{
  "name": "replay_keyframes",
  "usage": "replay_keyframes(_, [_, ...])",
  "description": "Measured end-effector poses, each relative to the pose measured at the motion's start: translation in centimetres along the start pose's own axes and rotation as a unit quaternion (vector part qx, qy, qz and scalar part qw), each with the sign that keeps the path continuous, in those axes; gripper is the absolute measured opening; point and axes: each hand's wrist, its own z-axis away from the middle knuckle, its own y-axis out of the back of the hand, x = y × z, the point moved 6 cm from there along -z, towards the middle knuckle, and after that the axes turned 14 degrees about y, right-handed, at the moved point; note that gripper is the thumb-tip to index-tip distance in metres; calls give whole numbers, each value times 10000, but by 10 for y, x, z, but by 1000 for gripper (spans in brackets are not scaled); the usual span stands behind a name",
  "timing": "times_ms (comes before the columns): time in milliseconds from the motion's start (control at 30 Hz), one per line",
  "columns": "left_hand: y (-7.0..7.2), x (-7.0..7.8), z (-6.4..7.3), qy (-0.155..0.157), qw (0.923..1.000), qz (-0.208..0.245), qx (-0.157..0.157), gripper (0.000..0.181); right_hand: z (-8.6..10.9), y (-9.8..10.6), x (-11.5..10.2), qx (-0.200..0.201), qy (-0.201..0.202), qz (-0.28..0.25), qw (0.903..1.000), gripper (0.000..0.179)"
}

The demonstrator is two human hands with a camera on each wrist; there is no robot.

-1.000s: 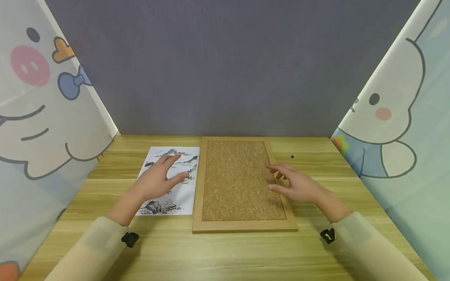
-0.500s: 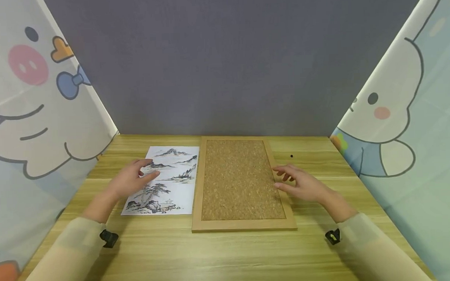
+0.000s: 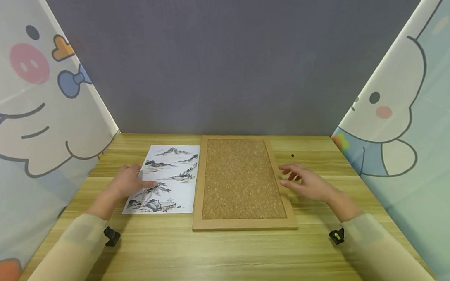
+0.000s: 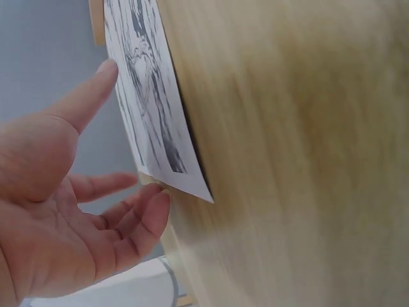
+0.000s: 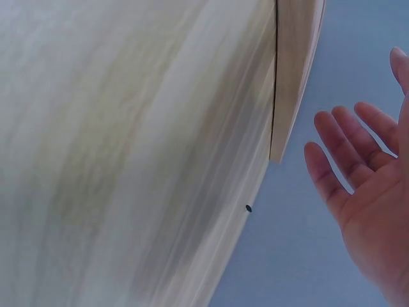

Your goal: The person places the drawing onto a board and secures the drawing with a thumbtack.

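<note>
A sheet of paper (image 3: pixel 177 169) with an ink landscape printed on it lies flat on the table, left of a wood-framed cork board (image 3: pixel 243 181). At the paper's left edge is my left hand (image 3: pixel 127 183), its thumb reaching over the sheet and apart from the fingers. The left wrist view has these fingers (image 4: pixel 137 224) bent close to the paper's edge; whether they touch it I cannot tell. My right hand (image 3: pixel 311 186) hovers by the board's right side, fingers loosely bent, holding nothing. In the right wrist view its fingers (image 5: pixel 345 144) stand apart from the board's frame (image 5: pixel 294 70).
A small black dot (image 3: pixel 293 155) is on the wooden table (image 3: pixel 229 256), right of the board. Behind rises a grey panel (image 3: pixel 222 66). Cartoon-printed cloths (image 3: pixel 26 110) flank both sides.
The left hand moved left across the paper to its left edge and came lower. The paper's lower left part shows now. The right hand drew slightly right, off the cork.
</note>
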Motion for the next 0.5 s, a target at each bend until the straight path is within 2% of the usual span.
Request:
replay_keyframes(167, [2, -10, -3, 101, 9995, 245, -157, 104, 3, -3, 3, 19, -65, -98, 9999, 55])
replay_keyframes(500, [1, -28, -8, -129, 9971, 626, -418, 99, 6, 0, 1, 65, -22, -56, 10000, 53])
